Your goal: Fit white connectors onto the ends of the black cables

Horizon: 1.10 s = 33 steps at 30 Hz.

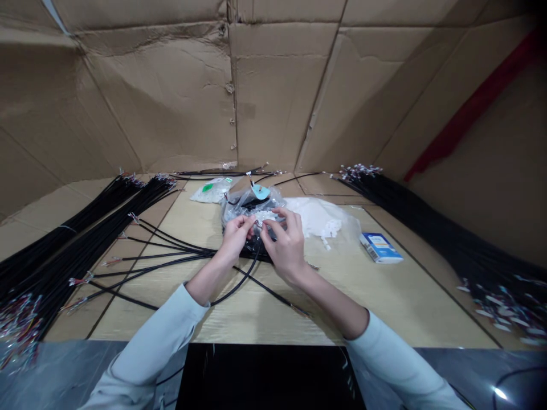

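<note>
My left hand [236,232] pinches the thin wires at the end of a black cable [252,267], which hangs below the fingers and curves down to the left over the table. Close beside it, my right hand [284,239] has its thumb and index finger pinched together at those same wire ends. Whatever small piece sits in the right fingertips is too small to make out. Just behind both hands lies an open clear plastic bag [231,212] with white and dark small parts. Several loose black cables [171,256] fan out to the left, passing under my left forearm.
Thick bundles of black cables lie left [89,239] and right [410,210], with wire ends or white connectors. A white plastic bag [311,213] with small white pieces, a blue-and-white box [381,248] and a green-labelled bag [211,191] rest on the table. Cardboard walls [273,102] enclose the back.
</note>
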Each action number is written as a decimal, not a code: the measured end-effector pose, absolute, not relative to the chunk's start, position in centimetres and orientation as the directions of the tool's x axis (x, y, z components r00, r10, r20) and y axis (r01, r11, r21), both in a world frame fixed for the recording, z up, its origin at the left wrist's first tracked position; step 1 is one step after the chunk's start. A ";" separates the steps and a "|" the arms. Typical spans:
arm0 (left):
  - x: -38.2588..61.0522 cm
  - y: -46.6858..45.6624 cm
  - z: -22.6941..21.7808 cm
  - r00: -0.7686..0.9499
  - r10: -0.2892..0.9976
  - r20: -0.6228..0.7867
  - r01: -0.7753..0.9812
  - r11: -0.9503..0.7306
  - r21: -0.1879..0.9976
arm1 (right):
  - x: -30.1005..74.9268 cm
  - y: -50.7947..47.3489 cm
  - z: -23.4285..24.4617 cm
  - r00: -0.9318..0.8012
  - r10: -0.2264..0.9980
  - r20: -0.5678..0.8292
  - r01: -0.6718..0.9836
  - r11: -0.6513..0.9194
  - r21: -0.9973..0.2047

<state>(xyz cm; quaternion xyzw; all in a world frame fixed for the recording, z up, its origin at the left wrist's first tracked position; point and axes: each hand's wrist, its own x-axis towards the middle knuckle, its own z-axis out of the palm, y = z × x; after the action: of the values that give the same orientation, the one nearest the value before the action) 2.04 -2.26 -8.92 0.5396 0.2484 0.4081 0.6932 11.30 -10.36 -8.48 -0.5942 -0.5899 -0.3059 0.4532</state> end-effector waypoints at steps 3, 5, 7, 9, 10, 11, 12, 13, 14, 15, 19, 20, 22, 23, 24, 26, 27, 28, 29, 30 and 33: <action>1.9 -2.2 -8.7 0.579 0.813 0.063 -0.319 0.155 0.935 | 11.8 -10.3 -8.2 0.082 0.445 0.892 0.976 0.143 -0.161; 1.8 -2.1 -8.4 0.605 0.796 0.018 -0.318 0.221 0.922 | 12.1 -10.3 -7.9 0.092 0.473 0.876 0.961 0.187 -0.202; 1.7 -2.1 -8.0 0.632 0.774 -0.026 -0.312 0.285 0.906 | 12.5 -10.4 -7.5 0.127 0.505 0.854 0.934 0.229 -0.274; 1.5 -2.1 -7.6 0.657 0.751 -0.064 -0.305 0.343 0.888 | 12.6 -10.5 -7.2 0.173 0.549 0.817 0.899 0.250 -0.358; 1.5 -2.1 -7.6 0.666 0.742 -0.079 -0.306 0.368 0.878 | 12.7 -10.5 -7.1 0.193 0.573 0.797 0.883 0.252 -0.395; 1.4 -2.1 -7.5 0.675 0.733 -0.089 -0.308 0.388 0.869 | 12.7 -10.6 -7.0 0.208 0.591 0.779 0.871 0.251 -0.423; 1.4 -2.0 -7.6 0.684 0.724 -0.092 -0.310 0.403 0.861 | 12.7 -10.7 -6.9 0.217 0.602 0.768 0.862 0.251 -0.440; 1.4 -2.0 -7.6 0.694 0.715 -0.091 -0.314 0.413 0.855 | 12.6 -10.7 -6.9 0.220 0.606 0.765 0.858 0.253 -0.447; 1.4 -2.0 -7.7 0.704 0.705 -0.087 -0.315 0.420 0.851 | 12.6 -10.8 -6.9 0.220 0.602 0.767 0.858 0.255 -0.446; 1.4 -2.0 -7.7 0.713 0.696 -0.084 -0.315 0.425 0.849 | 12.5 -10.8 -6.9 0.218 0.596 0.773 0.861 0.256 -0.440; 1.4 -1.9 -7.8 0.723 0.680 -0.120 -0.293 0.460 0.838 | 12.4 -10.9 -7.2 0.193 0.583 0.790 0.887 0.241 -0.395; 1.4 -2.0 -7.7 0.720 0.681 -0.135 -0.286 0.468 0.836 | 12.3 -10.9 -7.3 0.176 0.581 0.795 0.895 0.241 -0.374; 1.3 -2.1 -7.6 0.713 0.684 -0.155 -0.277 0.477 0.834 | 12.3 -10.8 -7.5 0.126 0.573 0.810 0.912 0.254 -0.322; 1.2 -2.1 -7.5 0.708 0.688 -0.159 -0.278 0.479 0.833 | 12.3 -10.8 -7.6 0.098 0.567 0.818 0.919 0.263 -0.293; 1.2 -2.2 -7.5 0.702 0.694 -0.160 -0.284 0.479 0.831 | 12.3 -10.8 -7.6 0.069 0.561 0.825 0.925 0.273 -0.263; 1.2 -2.3 -7.5 0.690 0.705 -0.165 -0.296 0.483 0.824 | 12.2 -10.8 -7.8 0.022 0.546 0.838 0.935 0.286 -0.210; 1.2 -2.3 -7.6 0.684 0.710 -0.170 -0.299 0.484 0.822 | 12.2 -10.7 -7.9 0.007 0.536 0.844 0.939 0.287 -0.190; 1.2 -2.4 -7.6 0.677 0.715 -0.174 -0.301 0.485 0.821 | 12.1 -10.7 -8.0 -0.004 0.525 0.851 0.942 0.287 -0.173; 1.2 -2.4 -7.6 0.672 0.719 -0.178 -0.302 0.486 0.820 | 12.0 -10.7 -8.1 -0.010 0.513 0.858 0.945 0.286 -0.160; 1.2 -2.4 -7.6 0.670 0.720 -0.181 -0.305 0.489 0.818 | 11.9 -10.6 -8.2 -0.012 0.502 0.865 0.947 0.284 -0.152; 1.4 -2.7 -7.3 0.658 0.726 -0.202 -0.341 0.526 0.779 | 11.7 -10.5 -8.5 0.001 0.499 0.867 0.949 0.272 -0.158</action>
<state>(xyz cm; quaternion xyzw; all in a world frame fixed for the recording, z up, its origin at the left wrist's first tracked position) 1.36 -2.69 -7.31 0.3669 0.2621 0.3200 0.8333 11.71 -10.49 -8.47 -0.5481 -0.6604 -0.2516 0.4473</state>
